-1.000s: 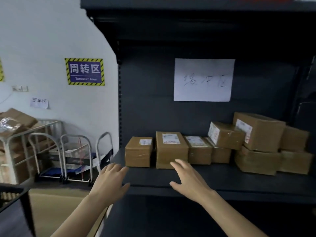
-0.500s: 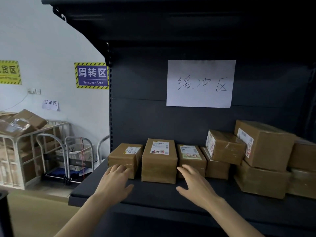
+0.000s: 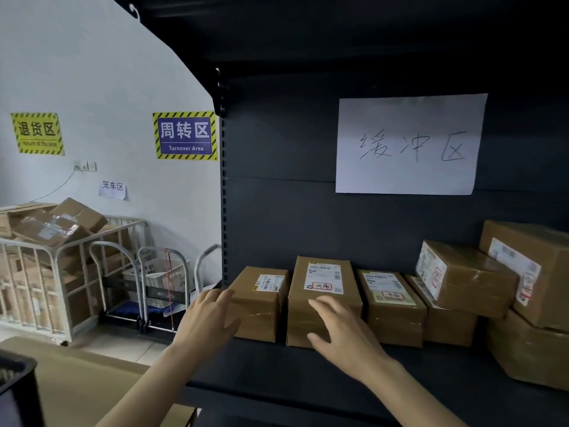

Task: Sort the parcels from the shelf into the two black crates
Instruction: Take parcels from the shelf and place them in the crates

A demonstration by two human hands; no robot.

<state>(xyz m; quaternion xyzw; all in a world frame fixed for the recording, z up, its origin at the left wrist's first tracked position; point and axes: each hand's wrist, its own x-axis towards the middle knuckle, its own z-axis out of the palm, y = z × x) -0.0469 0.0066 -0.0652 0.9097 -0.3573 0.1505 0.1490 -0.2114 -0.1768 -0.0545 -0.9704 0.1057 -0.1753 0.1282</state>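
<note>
Parcels in brown card lie along the dark metal shelf [image 3: 308,374], all of them toward its back. Biggest is the big carton [image 3: 535,272] at the far right, riding on another. A tilted box [image 3: 471,278] leans beside it, propped on a lower one. Left of that runs a tidy row of smaller ones, side by side, ending with the taller parcel [image 3: 300,322] and the end parcel [image 3: 261,315] at the shelf's left edge. At the lower left pokes one corner of what I take for a black crate [image 3: 15,392]; the second one is out of sight.

The small ones look stiff, square and light enough, but they are wrapped in glossy tape, so I'd expect them to be slick. They are best clasped by opposite side faces, or with thumb on the front and fingers over the top, leaving the labels readable for sorting.

The right hand [image 3: 341,331] is spread flat before the taller parcel, fingers straight over its front top edge, thumb splayed left, holding nothing. The left hand [image 3: 206,318] is likewise open, fingers out toward the end parcel's left side. Whether either hand touches card I cannot tell.
</note>
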